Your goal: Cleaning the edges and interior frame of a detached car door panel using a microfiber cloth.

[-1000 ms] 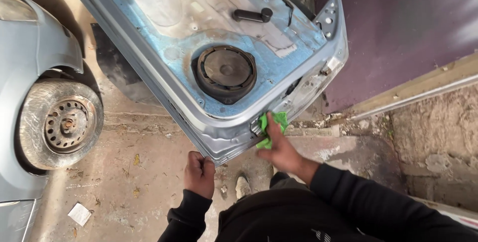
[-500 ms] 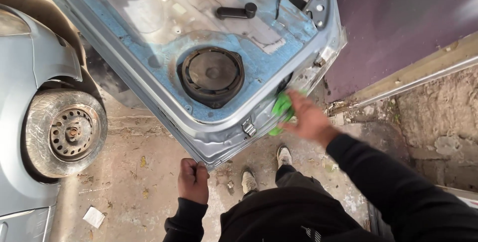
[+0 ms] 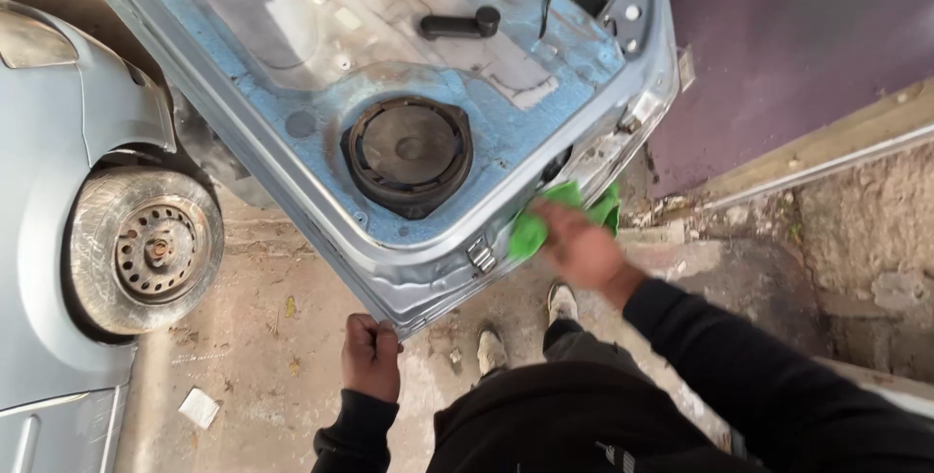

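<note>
Right now my left hand (image 3: pixel 371 356) is clenched around the near corner of the car door (image 3: pixel 292 142), fingers wrapped over its bottom edge. My right hand (image 3: pixel 582 249) presses a green cloth (image 3: pixel 530 232) flat against the door's near edge, just right of the round black speaker (image 3: pixel 409 154); the hand is blurred, so I cannot tell exactly how the fingers curl, though they cover most of the cloth. The stripped light-blue door fills the far middle, its black window crank (image 3: pixel 459 24) farther up. To the left sits the car's wheel (image 3: pixel 146 249). My shoes (image 3: pixel 525 322) stand on the dusty concrete ground (image 3: pixel 263 356).
</note>
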